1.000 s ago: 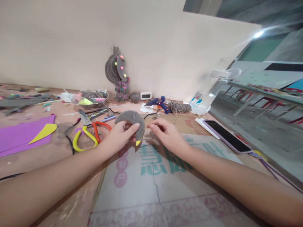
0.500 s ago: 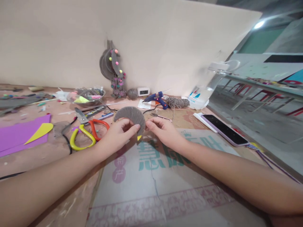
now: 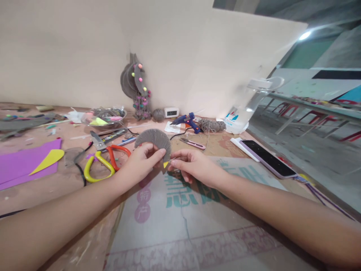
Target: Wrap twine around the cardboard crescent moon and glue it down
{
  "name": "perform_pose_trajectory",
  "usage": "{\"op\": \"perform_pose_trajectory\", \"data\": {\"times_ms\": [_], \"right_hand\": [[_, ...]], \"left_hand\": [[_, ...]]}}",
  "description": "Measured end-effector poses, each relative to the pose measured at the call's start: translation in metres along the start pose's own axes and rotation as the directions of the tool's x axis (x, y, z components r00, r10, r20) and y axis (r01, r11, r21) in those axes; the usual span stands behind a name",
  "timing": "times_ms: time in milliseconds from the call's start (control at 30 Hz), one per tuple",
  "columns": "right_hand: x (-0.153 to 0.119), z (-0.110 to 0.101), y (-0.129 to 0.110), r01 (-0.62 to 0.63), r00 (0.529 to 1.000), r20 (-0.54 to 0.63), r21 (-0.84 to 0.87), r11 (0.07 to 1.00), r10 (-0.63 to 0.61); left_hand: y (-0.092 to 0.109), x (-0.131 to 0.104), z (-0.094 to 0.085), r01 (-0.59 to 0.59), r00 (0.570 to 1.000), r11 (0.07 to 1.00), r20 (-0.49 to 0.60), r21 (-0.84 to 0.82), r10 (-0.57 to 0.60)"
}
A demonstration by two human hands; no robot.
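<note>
My left hand [image 3: 149, 160] is closed on a crescent [image 3: 155, 137] wound in grey yarn, pinching it between thumb and fingers. A bare yellow tip [image 3: 166, 164] shows at the crescent's lower end. Close beside that tip, my right hand [image 3: 194, 165] has thumb and forefinger pressed together on a thin strand of grey yarn, mostly hidden by the fingers. Behind the hands lies a loose skein of grey yarn [image 3: 212, 125], with a strand trailing down from it. Pink-handled thread snips [image 3: 193, 143] rest just beyond my right hand.
Scissors with a yellow and a red handle [image 3: 98, 167] lie left of my left hand. A blue glue gun [image 3: 186, 121], a small clock [image 3: 171, 112] and a water bottle [image 3: 239, 109] stand at the back. A phone [image 3: 267, 158] lies right; purple sheets [image 3: 28, 162] left.
My right hand has moved down and slightly left, from the crescent's right edge to its yellow tip. The left hand keeps its hold. The view has shifted slightly.
</note>
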State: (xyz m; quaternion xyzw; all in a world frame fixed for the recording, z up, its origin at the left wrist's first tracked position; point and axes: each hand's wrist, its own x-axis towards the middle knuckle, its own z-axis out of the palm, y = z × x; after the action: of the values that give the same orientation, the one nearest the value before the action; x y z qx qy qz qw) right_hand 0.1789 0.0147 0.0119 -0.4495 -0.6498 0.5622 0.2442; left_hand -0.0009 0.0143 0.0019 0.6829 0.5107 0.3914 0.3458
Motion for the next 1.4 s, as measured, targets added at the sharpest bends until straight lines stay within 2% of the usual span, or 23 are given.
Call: {"op": "perform_pose_trajectory", "data": {"times_ms": [233, 500, 1167, 1300, 1400], "right_hand": [[0.0031, -0.0004, 0.0026, -0.019, 1.000, -0.006, -0.012, 1.000, 0.019], [0.0015, -0.0009, 0.0009, -0.018, 0.999, -0.036, -0.025, 1.000, 0.017], [0.0021, 0.0008, -0.0008, 0.011, 0.988, -0.152, -0.089, 0.996, -0.025], [0.0017, -0.0009, -0.0005, 0.026, 0.994, -0.102, -0.120, 0.992, -0.039], [0.0015, -0.0037, 0.0002, 0.097, 0.989, -0.088, -0.196, 0.976, -0.116]], "left_hand": [[-0.0006, -0.0003, 0.0000, 0.012, 0.999, 1.000, 0.039, -0.020, -0.011], [0.0078, -0.0005, -0.0009, 0.065, 0.996, 0.998, 0.057, -0.019, -0.063], [0.0011, 0.0023, -0.0021, 0.091, 0.991, 0.993, 0.101, -0.073, -0.083], [0.0018, 0.0015, -0.0016, 0.100, 0.992, 0.993, 0.082, -0.055, -0.095], [-0.0006, 0.0018, -0.0010, 0.064, 0.996, 0.996, 0.060, -0.063, -0.060]]}}
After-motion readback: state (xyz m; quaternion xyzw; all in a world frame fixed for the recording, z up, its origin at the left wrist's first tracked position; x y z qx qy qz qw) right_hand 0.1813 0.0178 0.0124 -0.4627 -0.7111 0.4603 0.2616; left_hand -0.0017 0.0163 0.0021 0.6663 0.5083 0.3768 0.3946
